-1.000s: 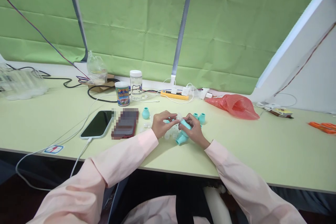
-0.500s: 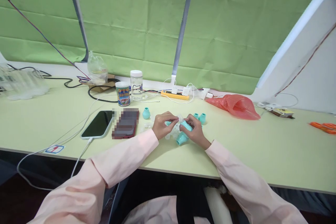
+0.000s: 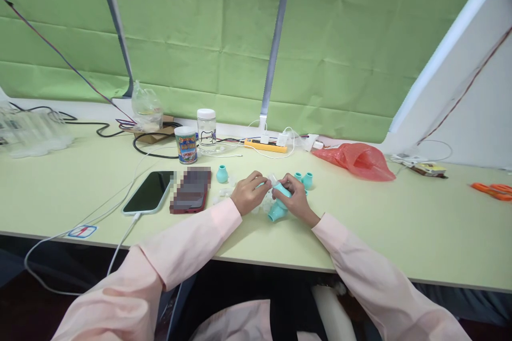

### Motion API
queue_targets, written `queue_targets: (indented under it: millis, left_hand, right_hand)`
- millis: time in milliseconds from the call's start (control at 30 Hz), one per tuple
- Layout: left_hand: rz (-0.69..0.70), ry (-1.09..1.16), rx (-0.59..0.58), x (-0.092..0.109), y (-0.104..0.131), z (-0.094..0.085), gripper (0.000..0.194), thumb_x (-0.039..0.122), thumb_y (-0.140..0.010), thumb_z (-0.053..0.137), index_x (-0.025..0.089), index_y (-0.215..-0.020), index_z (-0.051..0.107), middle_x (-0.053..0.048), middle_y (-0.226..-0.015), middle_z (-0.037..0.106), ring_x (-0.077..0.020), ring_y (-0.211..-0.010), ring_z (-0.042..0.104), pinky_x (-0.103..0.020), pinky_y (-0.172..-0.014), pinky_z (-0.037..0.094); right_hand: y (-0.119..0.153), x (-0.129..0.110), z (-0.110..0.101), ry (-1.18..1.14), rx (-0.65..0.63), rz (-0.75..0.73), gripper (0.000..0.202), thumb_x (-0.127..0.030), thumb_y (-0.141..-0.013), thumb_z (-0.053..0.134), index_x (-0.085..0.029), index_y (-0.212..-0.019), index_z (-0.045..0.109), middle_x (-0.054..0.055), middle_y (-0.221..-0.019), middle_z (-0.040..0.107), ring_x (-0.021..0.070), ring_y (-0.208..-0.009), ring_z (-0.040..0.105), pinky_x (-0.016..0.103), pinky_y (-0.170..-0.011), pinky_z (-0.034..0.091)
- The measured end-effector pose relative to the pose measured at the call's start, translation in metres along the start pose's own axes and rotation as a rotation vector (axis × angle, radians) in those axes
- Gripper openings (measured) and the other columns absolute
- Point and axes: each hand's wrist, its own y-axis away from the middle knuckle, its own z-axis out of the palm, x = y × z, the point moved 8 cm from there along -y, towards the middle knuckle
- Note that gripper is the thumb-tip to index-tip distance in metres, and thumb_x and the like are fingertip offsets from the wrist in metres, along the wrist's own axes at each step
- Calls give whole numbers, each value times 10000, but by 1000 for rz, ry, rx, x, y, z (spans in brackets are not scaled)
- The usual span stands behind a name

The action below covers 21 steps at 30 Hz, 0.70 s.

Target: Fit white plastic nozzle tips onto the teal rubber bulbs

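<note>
My right hand (image 3: pixel 295 196) is closed around a teal bulb-shaped plastic piece (image 3: pixel 282 190), tilted with its upper end toward my left hand. Fingers of my left hand (image 3: pixel 250 193) pinch a small translucent piece (image 3: pixel 272 178) against that end. Under my hands lies another teal piece (image 3: pixel 277 212), on its side, beside several small clear plastic pieces (image 3: pixel 266 204) that my fingers partly cover. One teal piece (image 3: pixel 222 173) stands upright left of my hands. More teal pieces (image 3: pixel 306 180) stand just beyond my right hand.
Left of my hands lie a charging phone (image 3: pixel 149 192) and a dark red phone (image 3: pixel 191 190). Behind stand a printed can (image 3: pixel 186 145), a lidded jar (image 3: pixel 207 130) and a yellow power strip (image 3: pixel 265 145). A red plastic bag (image 3: pixel 356 161) and orange scissors (image 3: pixel 492 191) lie to the right.
The translucent piece now sits in line with the upper end of the teal piece in my right hand. My hands have otherwise barely moved; the view has shifted slightly.
</note>
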Motion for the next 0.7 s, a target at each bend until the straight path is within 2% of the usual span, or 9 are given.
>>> queue_targets:
  millis: [167, 300, 400, 567, 700]
  left_hand:
    - [78, -119, -36, 6, 3, 0, 137, 121, -764, 418, 150, -812, 543, -55, -716, 596, -137, -729, 507, -242, -555, 430]
    - [59, -53, 2, 4, 1, 0, 119, 112, -752, 441, 154, -800, 541, -37, -693, 595, -125, -711, 496, -239, -574, 438]
    - [24, 52, 79, 2, -1, -5, 93, 111, -719, 499, 153, -786, 548, -30, -674, 603, -120, -681, 494, -247, -582, 446]
    - [-137, 262, 196, -8, -5, -14, 85, 158, -674, 574, 156, -757, 596, -40, -652, 616, -119, -623, 516, -265, -569, 456]
    - [-388, 526, 152, -23, -3, -6, 60, 183, -659, 591, 146, -680, 632, -54, -638, 617, -120, -603, 544, -258, -555, 463]
  right_hand:
    - [0, -1, -2, 15, 18, -18, 231, -229, -638, 562, -201, -658, 334, -40, -537, 491, 117, -480, 516, 230, -463, 389]
    - [0, -2, -3, 65, 27, -32, 231, -229, -636, 563, -199, -650, 334, -40, -541, 482, 114, -486, 510, 228, -469, 389]
    - [0, -4, -4, 57, 47, -41, 237, -231, -632, 566, -198, -648, 332, -35, -577, 484, 107, -497, 507, 225, -474, 393]
    - [1, -7, -4, 51, 45, -56, 237, -227, -631, 567, -199, -652, 332, -40, -571, 470, 106, -497, 502, 224, -476, 391]
    - [2, -5, -4, 51, 43, -56, 244, -227, -632, 568, -200, -656, 327, -41, -580, 461, 99, -488, 488, 218, -463, 382]
